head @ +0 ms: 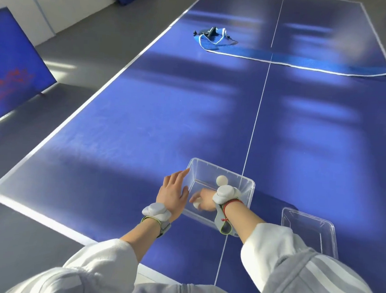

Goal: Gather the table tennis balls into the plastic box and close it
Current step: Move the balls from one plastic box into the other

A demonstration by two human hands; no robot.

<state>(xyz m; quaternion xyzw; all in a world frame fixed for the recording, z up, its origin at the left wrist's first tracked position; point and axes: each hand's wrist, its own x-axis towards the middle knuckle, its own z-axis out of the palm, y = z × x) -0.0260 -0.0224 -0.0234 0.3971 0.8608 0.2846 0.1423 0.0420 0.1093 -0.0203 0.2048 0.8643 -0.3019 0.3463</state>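
Balls go in the clear plastic box near the table edge, where one ball sits while the right hand holds another ball inside and the flat left hand steadies it, but dropping hard could bounce it out.

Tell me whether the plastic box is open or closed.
Open: the plastic box has no cover, and its lid lies separately on the table to its right.

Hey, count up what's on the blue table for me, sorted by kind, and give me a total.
White table tennis balls: 2, one loose in the box, one under the right hand
Clear plastic box: 1
Clear plastic lid: 1
Blue collapsed net: 1
Total: 5
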